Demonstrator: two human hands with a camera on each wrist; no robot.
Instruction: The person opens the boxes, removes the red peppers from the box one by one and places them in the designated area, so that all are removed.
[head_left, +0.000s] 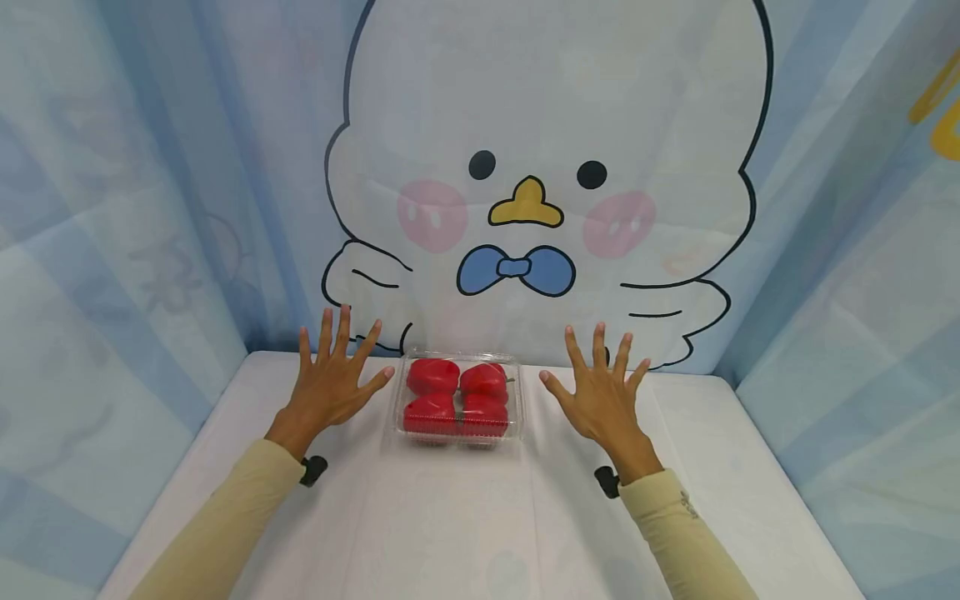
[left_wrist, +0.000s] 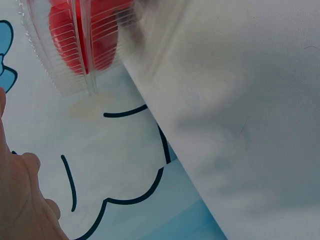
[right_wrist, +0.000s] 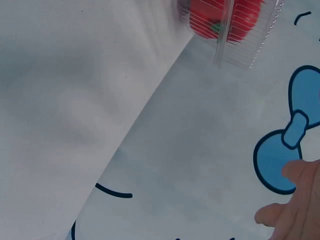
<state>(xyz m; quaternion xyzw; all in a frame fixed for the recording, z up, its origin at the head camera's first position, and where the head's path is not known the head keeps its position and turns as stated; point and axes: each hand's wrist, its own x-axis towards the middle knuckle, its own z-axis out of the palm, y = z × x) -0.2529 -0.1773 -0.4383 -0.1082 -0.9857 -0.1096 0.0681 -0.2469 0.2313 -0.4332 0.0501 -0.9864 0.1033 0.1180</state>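
Note:
A clear plastic clamshell box (head_left: 517,404) sits at the back of the white table, its lid down over several red bell peppers (head_left: 483,381). To the left of the box, my left hand (head_left: 327,390) is held with fingers spread and nothing in it. My right hand (head_left: 603,406) is on the other side, fingers likewise spread, apart from the box. In the left wrist view the ridged side of the box (left_wrist: 86,45) shows at the top. The right wrist view has the box (right_wrist: 225,30) at its top too, with a bit of green on one pepper.
White cloth covers the table (head_left: 442,533). Behind it hangs a curtain printed with a white chick (head_left: 555,100) wearing a blue bow tie. Blue and white curtains (head_left: 97,250) enclose both sides. Each wrist carries a small black camera (head_left: 313,471).

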